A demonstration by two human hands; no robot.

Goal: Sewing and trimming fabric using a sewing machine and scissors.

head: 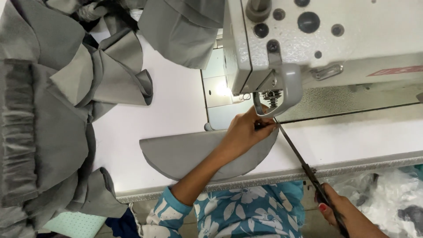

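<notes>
Head view: hands at sewing machine w/ grey cloth & scissors.

Head view: left hand point(244, 132) rests on a half-round grey cloth piece point(185, 154) lying at the front edge of the white desk point(176, 101), curved side toward the person. Fingers bunched together, tips pinching something small & dark just below the sewing machine point(326, 39) head; can't tell if it's thread or cloth edge. Cloth lies under palm and wrist, spreading mostly left of the fingers. Right hand point(341, 213) sits off the desk's front edge, lower right, fingers curled round the scissors point(304, 165) handles; blades nearly together, tips up by the left fingertips. Heap of grey garments point(48, 123) covers the desk's left side.
</notes>
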